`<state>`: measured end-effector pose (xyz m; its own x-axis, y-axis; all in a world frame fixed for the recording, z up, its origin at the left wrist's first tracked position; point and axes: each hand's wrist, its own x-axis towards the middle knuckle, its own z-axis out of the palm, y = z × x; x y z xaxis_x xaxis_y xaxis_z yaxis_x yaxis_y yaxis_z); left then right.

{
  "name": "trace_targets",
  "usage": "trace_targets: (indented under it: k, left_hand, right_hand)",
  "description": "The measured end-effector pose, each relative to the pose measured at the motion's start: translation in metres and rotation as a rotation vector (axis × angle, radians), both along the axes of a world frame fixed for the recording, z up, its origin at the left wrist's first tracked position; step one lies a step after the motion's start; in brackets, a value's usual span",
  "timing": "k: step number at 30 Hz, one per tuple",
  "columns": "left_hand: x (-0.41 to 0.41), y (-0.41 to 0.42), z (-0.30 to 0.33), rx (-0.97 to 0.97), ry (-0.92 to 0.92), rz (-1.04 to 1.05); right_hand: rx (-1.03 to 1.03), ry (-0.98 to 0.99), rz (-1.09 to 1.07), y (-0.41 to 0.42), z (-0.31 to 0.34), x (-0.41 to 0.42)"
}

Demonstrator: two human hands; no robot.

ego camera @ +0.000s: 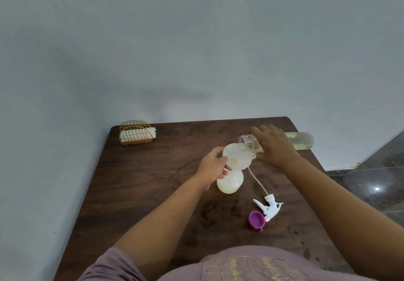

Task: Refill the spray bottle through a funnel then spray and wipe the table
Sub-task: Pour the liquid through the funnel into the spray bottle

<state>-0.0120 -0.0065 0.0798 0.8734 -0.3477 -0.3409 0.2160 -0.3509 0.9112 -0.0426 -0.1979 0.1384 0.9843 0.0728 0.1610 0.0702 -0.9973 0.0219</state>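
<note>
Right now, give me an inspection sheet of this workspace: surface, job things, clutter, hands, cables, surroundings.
Surface: dark wooden table, faint smudges near the front.
Job things: funnel sits on the spray bottle; refill bottle tipped over the funnel; spray head lying off the bottle beside a purple cap.
Clutter: napkin holder at the far left corner.
Hands: left hand steadies the funnel; right hand holds the refill bottle.
Cables: nothing seen.
Surroundings: pale wall, dark tiled floor at right.
</note>
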Motion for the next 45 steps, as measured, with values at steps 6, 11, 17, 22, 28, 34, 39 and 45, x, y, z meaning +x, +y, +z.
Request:
trace_targets:
  k: [6, 11, 17, 22, 28, 34, 39, 45]
  left_hand:
    - [0.0002, 0.0003, 0.0003, -0.004, 0.002, 0.001]
    - [-0.0002, 0.0001, 0.0009, -0.004, 0.004, 0.005]
    - [-0.0004, -0.0002, 0.0007, -0.002, 0.000, 0.006]
    - [0.0002, -0.0010, 0.0011, 0.005, -0.007, 0.006]
    - [0.0000, -0.0009, 0.0006, 0.011, -0.009, 0.002]
    - [0.0004, -0.0011, -0.0004, 0.004, -0.007, 0.002]
    - [0.0008, -0.0011, -0.0007, -0.001, 0.000, 0.004]
    - [0.0001, -0.0010, -0.0007, 0.002, -0.001, 0.001]
  right_hand:
    - [0.015, -0.024, 0.005, -0.0002, -0.0001, -0.0006]
    - [0.021, -0.028, 0.010, 0.0001, 0.0004, -0.0007]
    - [0.016, -0.018, 0.004, -0.0001, -0.0001, 0.0003]
    - [0.021, -0.014, 0.005, 0.0007, 0.0003, 0.0001]
    - [0.023, -0.020, 0.006, 0.0006, 0.0002, -0.0001]
    - [0.019, -0.016, 0.004, 0.0007, -0.0002, 0.0008]
    - [0.019, -0.004, -0.002, 0.0008, -0.0001, 0.0002]
    - [0.013, 0.003, -0.003, 0.0014, 0.0009, -0.0008]
